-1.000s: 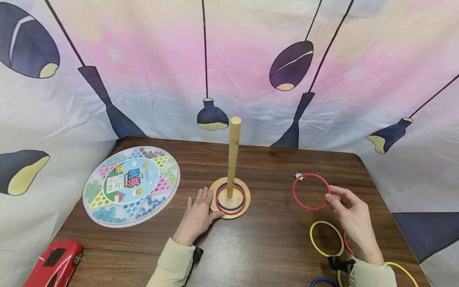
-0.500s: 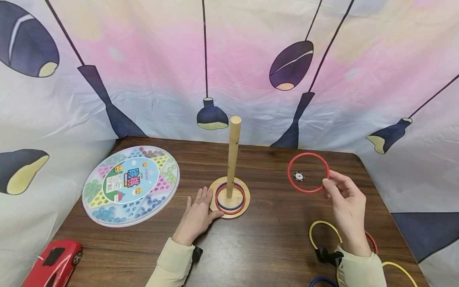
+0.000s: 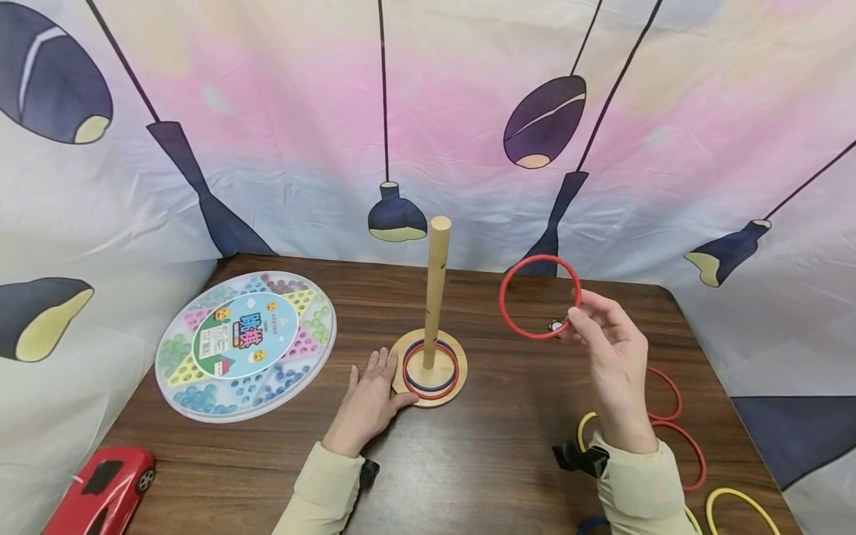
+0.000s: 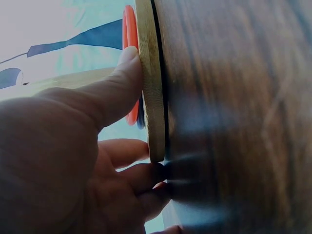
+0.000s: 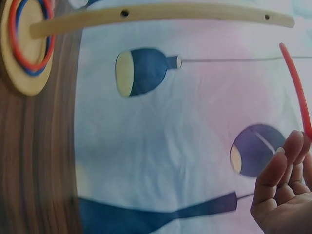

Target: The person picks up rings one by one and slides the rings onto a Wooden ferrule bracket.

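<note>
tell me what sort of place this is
Probably a small indoor play or filming corner, though the wider room is out of view. A wooden table bears a peg stand and a round marble game, and a lamp-patterned cloth hangs behind.

From the head we look forward and down over the table [image 3: 501, 461], backdrop [image 3: 301, 111] beyond; at the left wrist, sideways, close on the wooden stand [image 4: 153, 87]; at the right, tipped oppositely, farther back; all three sharing that stand.
</note>
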`<control>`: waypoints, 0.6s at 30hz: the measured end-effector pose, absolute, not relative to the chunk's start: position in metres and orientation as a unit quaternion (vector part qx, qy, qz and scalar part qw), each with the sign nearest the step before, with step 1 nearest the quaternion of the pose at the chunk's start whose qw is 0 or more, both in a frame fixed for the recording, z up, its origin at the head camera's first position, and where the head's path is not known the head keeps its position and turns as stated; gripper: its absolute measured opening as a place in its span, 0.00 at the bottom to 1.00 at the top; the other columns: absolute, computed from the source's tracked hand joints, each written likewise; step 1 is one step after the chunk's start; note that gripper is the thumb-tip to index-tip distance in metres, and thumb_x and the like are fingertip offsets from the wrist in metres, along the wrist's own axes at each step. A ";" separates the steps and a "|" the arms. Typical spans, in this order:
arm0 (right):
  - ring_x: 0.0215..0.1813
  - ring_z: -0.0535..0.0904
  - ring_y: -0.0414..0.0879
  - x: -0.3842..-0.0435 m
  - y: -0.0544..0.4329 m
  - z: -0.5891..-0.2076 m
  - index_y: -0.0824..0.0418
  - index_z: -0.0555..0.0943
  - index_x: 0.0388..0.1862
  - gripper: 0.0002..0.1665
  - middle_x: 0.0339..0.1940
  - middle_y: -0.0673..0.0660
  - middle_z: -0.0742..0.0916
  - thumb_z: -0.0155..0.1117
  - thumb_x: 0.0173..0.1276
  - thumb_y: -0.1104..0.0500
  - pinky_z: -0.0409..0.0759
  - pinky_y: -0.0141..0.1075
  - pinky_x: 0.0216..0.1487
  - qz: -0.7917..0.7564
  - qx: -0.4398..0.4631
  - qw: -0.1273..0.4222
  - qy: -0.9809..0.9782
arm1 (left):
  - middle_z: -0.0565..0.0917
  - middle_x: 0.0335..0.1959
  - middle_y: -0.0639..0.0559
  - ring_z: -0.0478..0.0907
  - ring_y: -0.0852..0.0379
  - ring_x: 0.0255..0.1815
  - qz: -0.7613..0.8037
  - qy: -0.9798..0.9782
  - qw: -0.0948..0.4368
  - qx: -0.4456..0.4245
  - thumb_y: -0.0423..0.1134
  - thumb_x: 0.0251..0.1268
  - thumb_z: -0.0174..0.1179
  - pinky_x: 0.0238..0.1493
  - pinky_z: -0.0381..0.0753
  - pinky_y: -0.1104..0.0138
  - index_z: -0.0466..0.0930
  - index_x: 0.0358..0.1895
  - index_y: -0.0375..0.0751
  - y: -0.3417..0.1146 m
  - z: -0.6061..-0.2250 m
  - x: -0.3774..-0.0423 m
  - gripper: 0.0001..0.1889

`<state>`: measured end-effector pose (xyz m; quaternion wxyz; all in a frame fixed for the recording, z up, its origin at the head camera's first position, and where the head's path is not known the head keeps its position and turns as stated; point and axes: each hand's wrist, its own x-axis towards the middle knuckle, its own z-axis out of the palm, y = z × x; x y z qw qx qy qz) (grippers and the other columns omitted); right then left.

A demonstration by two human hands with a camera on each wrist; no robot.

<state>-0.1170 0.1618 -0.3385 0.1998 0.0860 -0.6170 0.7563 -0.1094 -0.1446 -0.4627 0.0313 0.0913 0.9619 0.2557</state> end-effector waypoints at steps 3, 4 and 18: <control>0.28 0.78 0.46 -0.119 0.153 -0.334 0.72 0.80 0.52 0.14 0.29 0.56 0.82 0.60 0.68 0.71 0.80 0.31 0.34 0.768 0.110 0.191 -0.602 | 0.58 0.73 0.30 0.51 0.37 0.75 0.255 0.962 0.034 0.090 0.53 0.63 0.63 0.69 0.47 0.37 0.58 0.72 0.28 -0.144 -0.463 -0.109 0.43; 0.28 0.78 0.46 -0.119 0.150 -0.333 0.72 0.80 0.52 0.14 0.29 0.56 0.82 0.60 0.68 0.71 0.79 0.31 0.33 0.773 0.117 0.189 -0.595 | 0.58 0.73 0.30 0.51 0.37 0.75 0.255 0.962 0.034 0.090 0.53 0.63 0.63 0.69 0.47 0.37 0.58 0.72 0.28 -0.144 -0.463 -0.109 0.43; 0.31 0.78 0.46 -0.123 0.121 -0.325 0.73 0.77 0.55 0.15 0.32 0.57 0.82 0.57 0.70 0.71 0.80 0.33 0.35 0.795 0.172 0.138 -0.565 | 0.59 0.72 0.30 0.52 0.37 0.75 0.247 0.964 0.032 0.089 0.53 0.62 0.64 0.69 0.48 0.36 0.59 0.72 0.27 -0.143 -0.462 -0.110 0.44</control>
